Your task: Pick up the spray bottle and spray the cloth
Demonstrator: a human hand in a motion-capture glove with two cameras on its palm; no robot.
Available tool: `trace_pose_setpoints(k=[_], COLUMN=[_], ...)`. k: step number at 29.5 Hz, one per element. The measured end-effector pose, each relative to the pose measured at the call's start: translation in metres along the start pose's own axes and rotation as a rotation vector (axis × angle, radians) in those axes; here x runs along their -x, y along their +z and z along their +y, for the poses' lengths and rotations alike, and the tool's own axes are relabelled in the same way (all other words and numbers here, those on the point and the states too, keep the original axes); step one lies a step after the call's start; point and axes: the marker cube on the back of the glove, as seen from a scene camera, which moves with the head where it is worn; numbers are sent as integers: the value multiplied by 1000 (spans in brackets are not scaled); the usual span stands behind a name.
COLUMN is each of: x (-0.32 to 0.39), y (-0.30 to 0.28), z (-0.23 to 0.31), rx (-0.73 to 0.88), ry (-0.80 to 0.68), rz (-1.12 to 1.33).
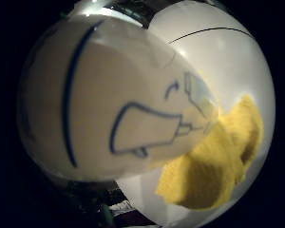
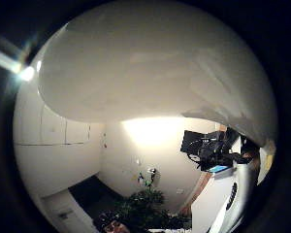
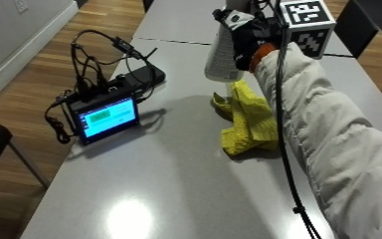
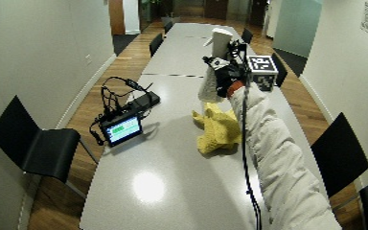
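— Nearest us, that cream puffy sleeve (image 3: 330, 144) runs up along the table's right side. What's at the end of it?

— Her gloved right hand (image 3: 252, 42), lifted above the grey table (image 3: 171, 174), fingers curled round a white spray bottle (image 3: 223, 52). It's clear of the tabletop, tilted a little, with its black-and-white head up by the fingers.

— And the cloth?

— Yellow cloth (image 3: 249, 119), lying crumpled on the table just below the bottle's base and a touch nearer us. Bottle and cloth aren't touching.

— Anything from the palm side?

— The bottle (image 1: 118, 99) fills most of the little-finger view, blue line drawing of a sprayer on its label, with the cloth (image 1: 218, 152) beyond it on the pale tabletop. On the thumb side the bottle's white body (image 2: 150, 68) covers most of the picture.

— What else is out?

— Off to the left, well apart from the cloth, a small lit screen (image 3: 105, 118) with black cables (image 3: 95, 59) looped behind it.
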Motion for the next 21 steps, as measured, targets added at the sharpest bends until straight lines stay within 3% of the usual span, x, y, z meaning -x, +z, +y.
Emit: trace_pose_setpoints(k=[9, 21], x=[-38, -55], y=[40, 47], z=[3, 8], rx=[69, 125], ry=[75, 128], rz=[-1, 27])
